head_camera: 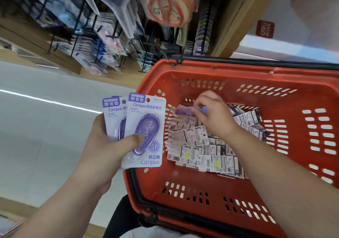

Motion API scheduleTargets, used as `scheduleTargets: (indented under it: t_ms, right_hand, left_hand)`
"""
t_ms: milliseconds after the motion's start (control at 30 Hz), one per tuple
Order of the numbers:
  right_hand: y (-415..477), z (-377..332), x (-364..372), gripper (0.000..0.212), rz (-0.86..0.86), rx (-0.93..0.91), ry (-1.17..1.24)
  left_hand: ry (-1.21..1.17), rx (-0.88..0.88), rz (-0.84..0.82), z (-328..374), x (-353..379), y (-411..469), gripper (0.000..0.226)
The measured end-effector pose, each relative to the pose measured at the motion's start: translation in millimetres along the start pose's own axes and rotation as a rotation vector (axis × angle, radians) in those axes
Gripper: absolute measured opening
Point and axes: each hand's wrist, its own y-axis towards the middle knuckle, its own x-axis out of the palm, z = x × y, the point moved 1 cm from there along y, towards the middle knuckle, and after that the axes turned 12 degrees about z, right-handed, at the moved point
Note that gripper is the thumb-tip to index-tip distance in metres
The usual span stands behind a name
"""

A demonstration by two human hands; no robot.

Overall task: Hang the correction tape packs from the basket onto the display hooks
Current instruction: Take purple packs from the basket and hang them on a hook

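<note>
My left hand [104, 142] grips two purple-and-white correction tape packs [146, 127], fanned face up, thumb pressed on the front one, just left of the red basket [238, 76]. Inside the basket my right hand [212, 113] pinches another purple pack [185, 110] lifted off the pile. Several more packs [205, 151] lie face down on the basket floor, barcodes showing. Display hooks [113, 36] with hanging stationery stand on the shelf at the upper left.
The basket's black handle [256, 60] lies along its far rim. A wooden shelf post [236, 17] rises behind the basket. Pale floor [45, 109] spreads to the left. Black trousers [124, 217] show under the basket's near edge.
</note>
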Motion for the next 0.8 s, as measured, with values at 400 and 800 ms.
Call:
scheduleTargets:
  t_ms: [400, 800]
  right_hand:
    - [-68.4, -106.7, -139.7, 0.018, 0.119, 0.318, 0.64]
    - [-77.0, -246.0, -103.2, 0.025, 0.317, 0.429, 0.934]
  left_hand:
    - [-0.036, 0.154, 0.089, 21.1, 29.2, -71.7, 0.08]
    - [-0.321, 0.199, 0.016, 60.7, -49.8, -74.4, 0.054]
